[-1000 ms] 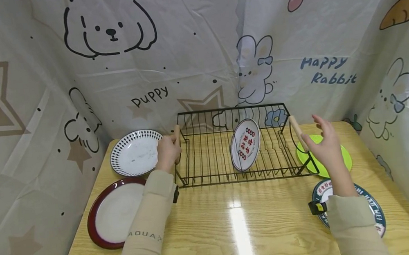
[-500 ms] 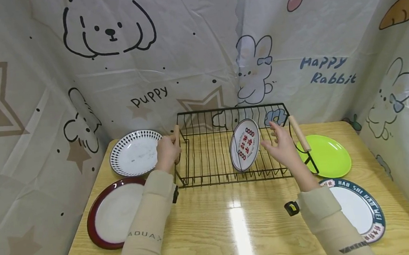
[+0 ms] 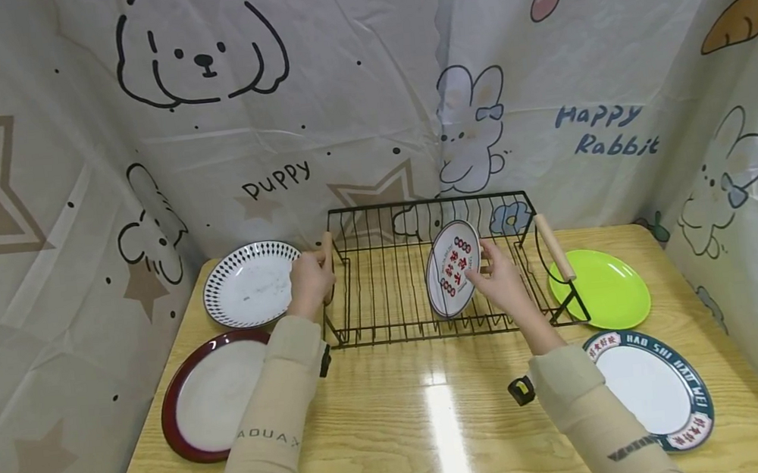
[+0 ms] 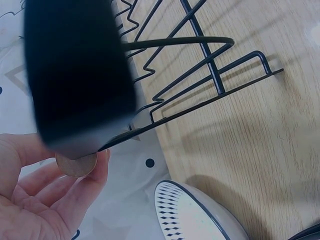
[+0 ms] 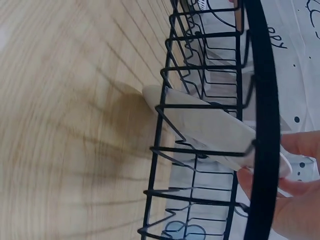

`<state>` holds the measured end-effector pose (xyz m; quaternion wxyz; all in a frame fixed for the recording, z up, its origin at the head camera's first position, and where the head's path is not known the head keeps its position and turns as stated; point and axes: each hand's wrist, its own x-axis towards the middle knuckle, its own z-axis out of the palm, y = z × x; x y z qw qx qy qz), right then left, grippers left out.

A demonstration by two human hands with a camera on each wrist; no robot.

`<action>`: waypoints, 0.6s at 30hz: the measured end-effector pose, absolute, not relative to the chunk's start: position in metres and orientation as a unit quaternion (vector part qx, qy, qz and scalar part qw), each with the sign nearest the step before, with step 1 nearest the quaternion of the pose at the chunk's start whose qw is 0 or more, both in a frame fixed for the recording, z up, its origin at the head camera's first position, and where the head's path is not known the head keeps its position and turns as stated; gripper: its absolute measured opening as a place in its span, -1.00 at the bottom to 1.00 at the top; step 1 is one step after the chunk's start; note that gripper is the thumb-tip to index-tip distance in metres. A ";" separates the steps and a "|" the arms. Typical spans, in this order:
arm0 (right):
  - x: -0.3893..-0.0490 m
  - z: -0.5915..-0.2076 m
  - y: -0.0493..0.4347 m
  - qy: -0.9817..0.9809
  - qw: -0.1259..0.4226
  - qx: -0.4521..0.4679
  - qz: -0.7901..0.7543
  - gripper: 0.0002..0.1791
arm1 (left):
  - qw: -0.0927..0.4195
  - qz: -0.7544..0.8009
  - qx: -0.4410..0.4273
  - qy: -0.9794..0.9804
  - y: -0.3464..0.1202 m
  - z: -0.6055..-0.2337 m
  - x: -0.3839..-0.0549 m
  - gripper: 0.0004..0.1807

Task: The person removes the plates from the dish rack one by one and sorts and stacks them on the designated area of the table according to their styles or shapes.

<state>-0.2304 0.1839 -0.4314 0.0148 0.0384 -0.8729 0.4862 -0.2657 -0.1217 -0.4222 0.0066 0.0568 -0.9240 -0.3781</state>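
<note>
In the head view, a black wire dish rack [image 3: 396, 340] with wooden side handles stands mid-table. My left hand [image 3: 311, 282] grips its left wooden handle [image 3: 328, 246], whose round end shows among the fingers in the left wrist view. A white oval-looking plate [image 3: 447, 275] with red characters leans upright in the rack, right of the middle. My right hand [image 3: 507, 289] pinches this plate at its right edge, thumb on the printed face and fingers behind. Seen from the right wrist, the plate's pale side [image 5: 212, 127] slants between the wires, its lower edge low in the rack.
Left of the rack lie a white dish with a black diamond rim [image 3: 249, 310] and a maroon-rimmed plate [image 3: 213, 401]. On the right are a lime green plate [image 3: 620, 293] and a white plate with a lettered dark rim [image 3: 661, 392]. Patterned cloth [image 3: 352, 102] hangs behind.
My right hand has moved left from beside the rack's right handle to the upright plate and taken hold of its edge. My left hand has stayed on the left handle.
</note>
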 end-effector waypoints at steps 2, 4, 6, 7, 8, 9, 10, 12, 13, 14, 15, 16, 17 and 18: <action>-0.231 -0.433 0.182 -0.869 0.017 0.030 0.494 -0.34 | 0.010 -0.375 0.056 -0.925 -0.122 -0.422 -0.266 -0.72; -0.232 -0.434 0.179 -0.867 0.015 0.020 0.497 -0.33 | 0.013 -0.373 0.056 -0.926 -0.122 -0.423 -0.266 -0.76; -0.232 -0.435 0.177 -0.866 0.014 0.014 0.499 -0.30 | 0.015 -0.370 0.057 -0.927 -0.121 -0.423 -0.267 -0.86; -0.233 -0.436 0.176 -0.868 0.014 0.013 0.497 -0.29 | 0.016 -0.369 0.057 -0.928 -0.121 -0.423 -0.267 -0.89; -0.234 -0.437 0.175 -0.869 0.014 0.010 0.494 -0.28 | 0.017 -0.368 0.057 -0.928 -0.121 -0.423 -0.267 -0.92; -0.234 -0.437 0.175 -0.872 0.015 0.007 0.490 -0.27 | 0.017 -0.368 0.057 -0.928 -0.121 -0.422 -0.267 -0.96; -0.234 -0.437 0.175 -0.873 0.017 0.005 0.487 -0.27 | 0.016 -0.367 0.057 -0.928 -0.121 -0.422 -0.267 -0.98; -0.235 -0.438 0.174 -0.877 0.021 0.001 0.480 -0.27 | 0.018 -0.366 0.056 -0.929 -0.121 -0.422 -0.267 -0.95; -0.236 -0.438 0.174 -0.879 0.022 0.001 0.477 -0.27 | 0.018 -0.366 0.056 -0.929 -0.121 -0.422 -0.267 -0.96; -0.236 -0.438 0.174 -0.878 0.022 -0.002 0.477 -0.27 | 0.017 -0.367 0.056 -0.928 -0.121 -0.422 -0.267 -0.97; -0.236 -0.438 0.174 -0.879 0.023 -0.004 0.476 -0.27 | 0.016 -0.369 0.055 -0.928 -0.121 -0.422 -0.266 -0.91; -0.236 -0.438 0.173 -0.879 0.023 -0.007 0.476 -0.28 | 0.015 -0.370 0.055 -0.927 -0.121 -0.422 -0.266 -0.85; -0.236 -0.438 0.173 -0.880 0.023 -0.011 0.475 -0.27 | 0.013 -0.373 0.056 -0.926 -0.121 -0.423 -0.266 -0.77; -0.235 -0.438 0.173 -0.880 0.023 -0.014 0.474 -0.27 | 0.011 -0.375 0.056 -0.925 -0.122 -0.423 -0.266 -0.70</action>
